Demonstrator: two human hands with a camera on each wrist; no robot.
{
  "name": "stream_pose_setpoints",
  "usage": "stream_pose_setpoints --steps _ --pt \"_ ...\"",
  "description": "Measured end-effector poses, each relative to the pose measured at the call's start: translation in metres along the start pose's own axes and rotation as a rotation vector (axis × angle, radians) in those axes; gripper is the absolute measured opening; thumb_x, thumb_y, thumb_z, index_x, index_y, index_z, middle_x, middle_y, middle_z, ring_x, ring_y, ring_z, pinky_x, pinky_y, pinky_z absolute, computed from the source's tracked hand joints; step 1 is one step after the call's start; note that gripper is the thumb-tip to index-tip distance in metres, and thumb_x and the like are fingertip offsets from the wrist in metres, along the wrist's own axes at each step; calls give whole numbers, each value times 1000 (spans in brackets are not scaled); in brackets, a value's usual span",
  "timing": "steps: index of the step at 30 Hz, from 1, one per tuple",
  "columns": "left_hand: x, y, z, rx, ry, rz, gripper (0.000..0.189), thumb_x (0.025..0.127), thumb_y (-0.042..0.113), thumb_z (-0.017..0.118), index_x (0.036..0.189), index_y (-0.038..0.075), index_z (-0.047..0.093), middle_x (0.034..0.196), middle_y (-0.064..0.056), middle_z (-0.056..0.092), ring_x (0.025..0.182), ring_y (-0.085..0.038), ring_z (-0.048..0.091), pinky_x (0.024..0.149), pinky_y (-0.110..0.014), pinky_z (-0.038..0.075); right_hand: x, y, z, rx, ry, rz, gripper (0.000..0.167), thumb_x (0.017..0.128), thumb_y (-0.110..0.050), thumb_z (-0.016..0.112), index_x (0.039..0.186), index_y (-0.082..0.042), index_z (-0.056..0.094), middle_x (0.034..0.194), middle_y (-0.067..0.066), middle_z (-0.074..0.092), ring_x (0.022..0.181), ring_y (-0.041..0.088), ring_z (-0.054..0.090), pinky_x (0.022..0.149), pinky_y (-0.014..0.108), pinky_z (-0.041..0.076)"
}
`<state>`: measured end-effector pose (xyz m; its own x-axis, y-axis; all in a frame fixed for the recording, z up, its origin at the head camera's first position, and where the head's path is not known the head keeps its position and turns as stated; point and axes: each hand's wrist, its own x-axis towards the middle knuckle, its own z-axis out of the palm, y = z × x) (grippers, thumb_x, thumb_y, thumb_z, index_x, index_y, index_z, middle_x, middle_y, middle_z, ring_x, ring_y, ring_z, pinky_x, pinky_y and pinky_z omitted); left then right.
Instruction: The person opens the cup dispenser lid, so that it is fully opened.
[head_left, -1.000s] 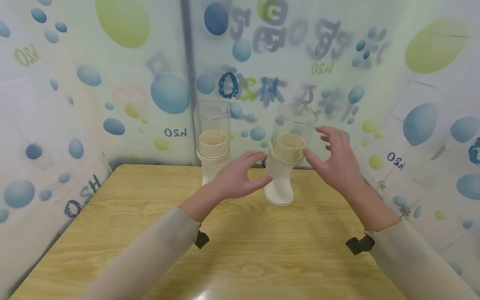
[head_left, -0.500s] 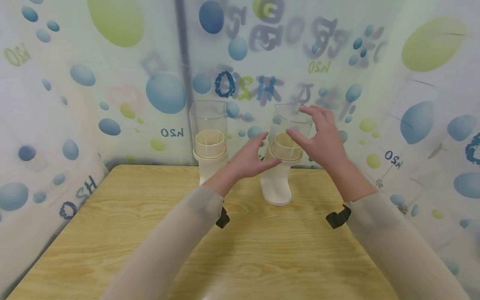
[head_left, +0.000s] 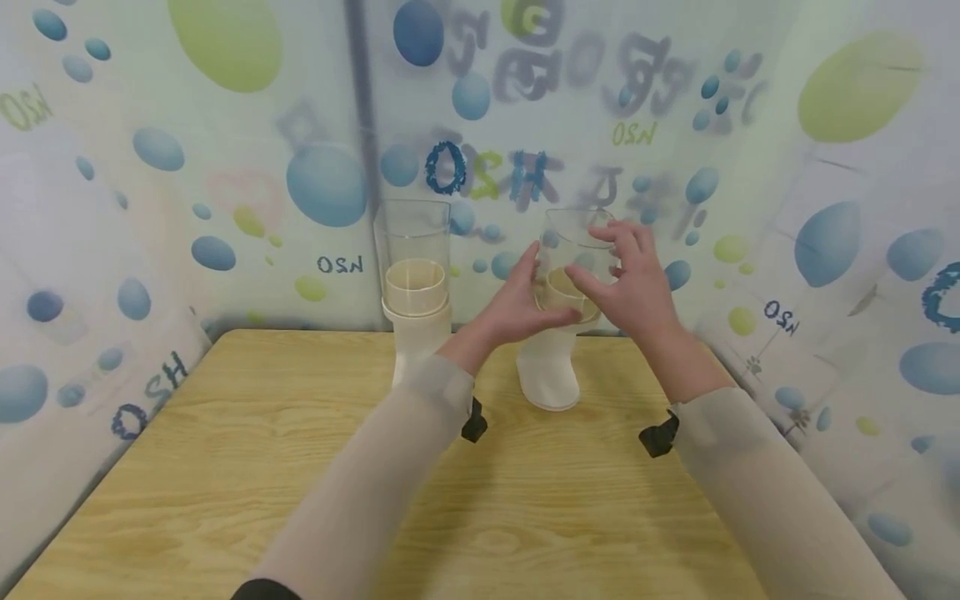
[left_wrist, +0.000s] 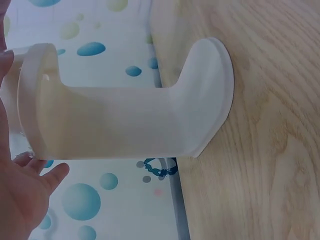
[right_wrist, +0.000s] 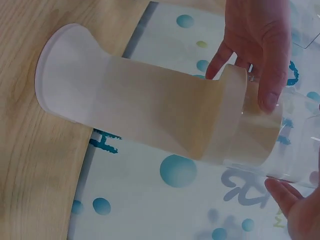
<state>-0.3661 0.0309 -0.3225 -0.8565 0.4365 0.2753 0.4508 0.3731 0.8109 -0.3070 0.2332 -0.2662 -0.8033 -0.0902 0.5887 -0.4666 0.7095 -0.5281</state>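
Two alike pieces stand at the back of the wooden table (head_left: 225,467), each a white stand with a beige collar and a clear container on top. My hands are on the right one (head_left: 550,371). My left hand (head_left: 536,292) grips it at the beige collar (right_wrist: 250,135), thumb across the front and fingers behind. My right hand (head_left: 600,258) curls round the clear container (head_left: 573,237) above the collar, thumb in front. In the left wrist view the white stand (left_wrist: 140,120) fills the frame, with my palm beside its top. The left piece (head_left: 415,287) stands untouched.
A curtain printed with blue and green bubbles (head_left: 322,183) closes in the table at the back and both sides, right behind the two pieces. Bare tabletop lies between me and them. Black wrist mounts (head_left: 657,435) show at both sleeves.
Both hands rose and closed in on the right piece. The left went from beside its stand up to the collar; the right came in from the right onto the clear container.
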Motion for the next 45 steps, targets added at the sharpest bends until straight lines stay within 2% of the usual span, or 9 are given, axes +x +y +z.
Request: stream_pose_setpoints --steps 6,12,22,27,35,45 --pt "-1 -1 12 21 64 0 134 81 56 94 177 23 7 173 -15 32 153 -30 43 123 -55 46 -3 3 1 82 21 8 66 99 -30 82 153 -5 54 168 18 35 143 46 55 117 61 52" --pt "-9 4 24 102 156 0 131 78 56 96 174 17 16 170 -17 35 148 -30 44 117 -53 50 -6 6 4 153 52 -9 65 97 -24 83 150 -2 51 167 17 35 142 49 54 118 64 50" --pt "-16 5 39 206 249 -47 131 76 63 95 173 21 17 160 -14 40 137 -30 48 109 -49 56 -9 10 9 238 59 9 70 95 -23 84 151 -2 46 171 13 30 148 48 49 124 65 44" --pt "-19 6 46 223 301 -41 130 76 64 94 172 19 19 149 -14 43 127 -29 48 103 -47 57 -8 10 11 266 66 13 78 94 -21 86 154 -2 41 172 11 30 148 47 49 125 64 43" --pt "-23 10 55 300 375 -35 131 75 68 93 170 16 20 141 -13 46 120 -26 47 94 -41 56 -7 13 11 304 70 40 84 92 -19 87 157 -5 37 173 5 31 148 43 50 126 61 42" --pt "-30 15 64 345 444 -46 131 74 72 91 169 15 22 139 -15 48 118 -27 49 94 -41 56 -9 12 14 355 92 57 85 90 -20 89 155 -3 37 175 3 31 147 42 51 127 60 41"
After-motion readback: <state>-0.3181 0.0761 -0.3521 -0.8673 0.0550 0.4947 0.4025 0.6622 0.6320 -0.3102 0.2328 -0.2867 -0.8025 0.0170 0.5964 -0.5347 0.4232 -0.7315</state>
